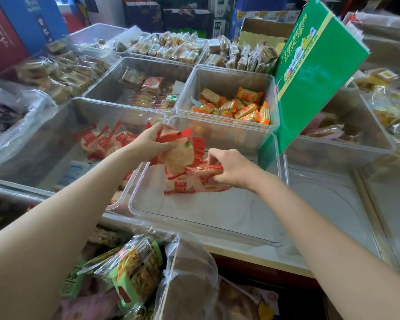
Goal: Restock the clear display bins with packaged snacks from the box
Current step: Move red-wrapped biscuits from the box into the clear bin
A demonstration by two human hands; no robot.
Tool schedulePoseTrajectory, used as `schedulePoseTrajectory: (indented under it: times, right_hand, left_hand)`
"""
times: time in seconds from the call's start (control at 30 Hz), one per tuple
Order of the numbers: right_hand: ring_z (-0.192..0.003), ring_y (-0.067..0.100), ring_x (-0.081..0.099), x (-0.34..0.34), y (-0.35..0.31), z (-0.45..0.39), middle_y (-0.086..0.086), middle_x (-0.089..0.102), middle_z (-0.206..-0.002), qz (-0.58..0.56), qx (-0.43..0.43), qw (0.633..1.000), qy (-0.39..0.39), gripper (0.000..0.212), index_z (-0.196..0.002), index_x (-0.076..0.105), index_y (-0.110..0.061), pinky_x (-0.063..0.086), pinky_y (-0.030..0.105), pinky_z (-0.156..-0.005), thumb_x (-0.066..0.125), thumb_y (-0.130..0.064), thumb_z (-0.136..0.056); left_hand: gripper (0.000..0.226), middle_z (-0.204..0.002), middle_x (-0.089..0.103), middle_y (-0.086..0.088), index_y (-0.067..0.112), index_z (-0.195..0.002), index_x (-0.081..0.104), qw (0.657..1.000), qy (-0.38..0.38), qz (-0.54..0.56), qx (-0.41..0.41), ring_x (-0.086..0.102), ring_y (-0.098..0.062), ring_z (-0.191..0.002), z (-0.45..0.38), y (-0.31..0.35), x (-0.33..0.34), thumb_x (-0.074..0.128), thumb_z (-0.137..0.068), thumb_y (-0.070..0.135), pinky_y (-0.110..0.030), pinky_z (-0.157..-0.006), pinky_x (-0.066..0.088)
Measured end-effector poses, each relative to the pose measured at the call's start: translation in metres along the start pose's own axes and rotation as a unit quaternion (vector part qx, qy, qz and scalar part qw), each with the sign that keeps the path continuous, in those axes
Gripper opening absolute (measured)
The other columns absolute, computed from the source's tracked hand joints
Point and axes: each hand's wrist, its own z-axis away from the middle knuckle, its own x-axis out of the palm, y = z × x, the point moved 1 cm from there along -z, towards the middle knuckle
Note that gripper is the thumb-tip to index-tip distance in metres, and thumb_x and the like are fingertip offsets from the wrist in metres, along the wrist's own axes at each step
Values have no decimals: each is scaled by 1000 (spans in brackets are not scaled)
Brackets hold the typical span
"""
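My left hand [153,142] grips a few red-edged rice cracker packets [178,153] and holds them over the near clear bin [194,218]. My right hand [229,168] pinches another red cracker packet [206,169] lying on a small pile [189,184] at the back of that bin. More of the same red packets [104,140] lie in the clear bin to the left [56,135]. A green cardboard box [314,72] stands tilted at the right, behind the bins.
Further clear bins behind hold orange-wrapped snacks [236,106], red packets [151,88] and brown biscuits [171,48]. Another clear bin [346,139] sits behind the green box. Green snack bags [134,271] and plastic bags crowd the near edge below the counter.
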Motion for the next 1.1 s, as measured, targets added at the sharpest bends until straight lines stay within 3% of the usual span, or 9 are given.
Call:
schedulePoseTrajectory:
  times: [0.1,0.23,0.33,0.43,0.63,0.8,0.9,1.0,1.1]
  right_hand:
    - [-94,24,60,-10,10,5,9,60,-104,-29,28,999,9,29,-94,44,-17,55,37,-80,67,-9,-79]
    - [-100,17,57,-26,16,10,3,51,-109,-193,41,980,30,49,-112,39,-23,55,28,-80,71,-8,-79]
    - [-98,20,62,-26,21,14,10,60,-111,-513,76,854,50,51,-127,45,-13,58,30,-74,65,-3,-82]
    - [-89,24,65,-5,17,12,16,64,-105,-677,111,727,38,40,-122,51,1,58,33,-73,59,1,-84]
    - [-115,32,56,7,13,13,15,62,-116,-716,94,692,-23,24,-109,59,-12,42,48,-103,48,-11,-88]
    - [-120,47,48,22,25,15,22,54,-131,-776,74,624,-58,58,-128,51,-9,38,60,-100,57,-30,-75]
    - [-115,46,52,27,26,13,22,56,-127,-803,68,589,-66,73,-125,56,-7,39,60,-98,73,-36,-60]
    - [-99,37,62,28,27,12,14,66,-104,-803,55,589,-69,57,-110,66,-10,39,58,-99,72,-37,-60]
    - [-96,36,64,31,32,10,13,67,-101,-820,73,566,-47,44,-98,74,-11,39,58,-99,57,-40,-70]
  left_hand:
    - [42,-109,53,-6,19,-127,46,999,31,2,-13,58,-23,-97,0,-4,-8,62,-88,16,-33,-63,56]
    - [41,-105,56,-4,20,-123,48,998,54,8,8,59,-20,-89,2,-5,-6,66,-86,16,-26,-54,54]
    - [40,-99,58,-1,21,-117,52,989,145,10,34,60,-18,-83,4,-4,2,70,-82,20,-28,-58,55]
    - [40,-101,58,-1,19,-114,54,975,219,-21,17,58,-19,-90,9,2,20,72,-80,29,-34,-77,54]
    - [30,-100,65,-9,16,-114,55,997,47,67,14,68,-18,-80,18,10,27,63,-88,29,-32,-66,58]
    - [44,-109,65,-17,15,-120,56,959,-130,243,-68,68,-28,-93,28,6,23,45,-94,48,-37,-83,57]
    - [45,-118,58,-14,15,-128,46,987,-124,98,-6,64,-23,-94,27,3,26,64,-87,20,-30,-80,57]
    - [72,-118,52,-4,28,-134,40,990,-68,-113,49,55,-15,-101,26,7,25,78,-73,26,-24,-81,50]
    - [86,-127,48,-1,33,-134,36,992,-123,-24,8,55,-17,-111,26,7,22,82,-62,29,-37,-93,51]
